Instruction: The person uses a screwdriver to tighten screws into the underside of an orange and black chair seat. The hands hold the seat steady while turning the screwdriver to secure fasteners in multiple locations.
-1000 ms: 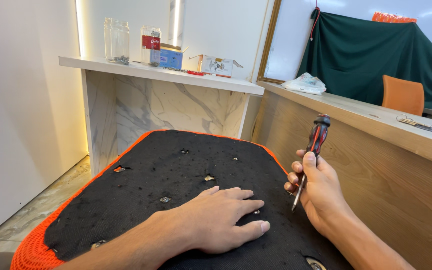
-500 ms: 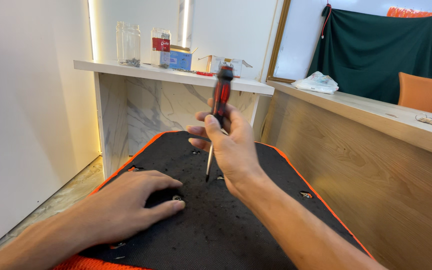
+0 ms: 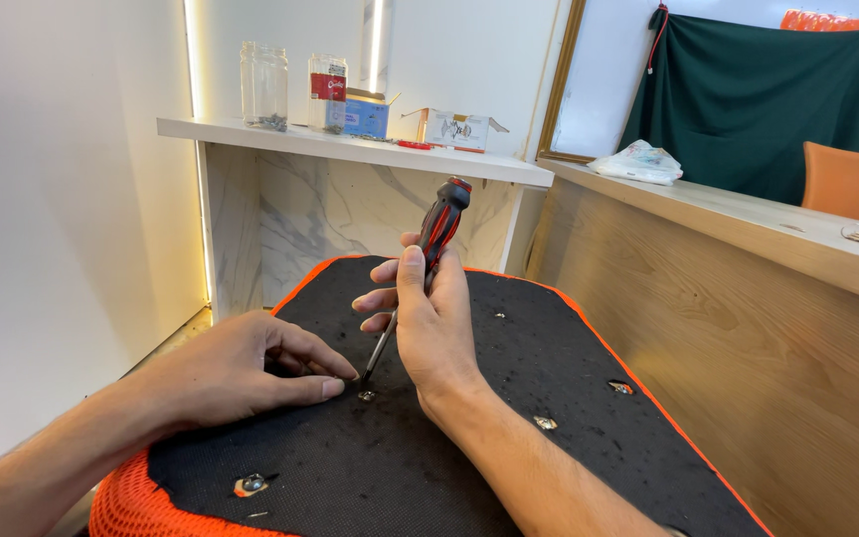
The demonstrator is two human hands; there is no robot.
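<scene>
- Nearest the camera, an orange mesh edge point(image 3: 136, 502) wraps the near left corner of a black fabric panel point(image 3: 469, 457), which lies flat and runs away from the viewer with an orange border.
- Small metal fasteners point(image 3: 252, 484) sit in holes spread across the panel.
- The left hand point(image 3: 241, 373) lies palm down on the panel, fingers loosely curled and holding nothing; its fingertips rest just beside one screw point(image 3: 366, 396).
- The right hand point(image 3: 429, 323) is wrapped closed around the red and black handle of a screwdriver point(image 3: 420, 278).
- The screwdriver stands tilted, handle up and away from the viewer, with its metal tip down at the screw, beside the left fingertips.
- Beyond the panel, a white shelf point(image 3: 350, 149) on a marble-patterned base carries two glass jars point(image 3: 264, 86) and small boxes point(image 3: 454, 129).
- To the right, a wooden counter point(image 3: 738, 214) holds a plastic bag point(image 3: 640, 162).
- Farthest back, an orange chair point(image 3: 849, 183) stands before a dark green cloth point(image 3: 777, 89).
</scene>
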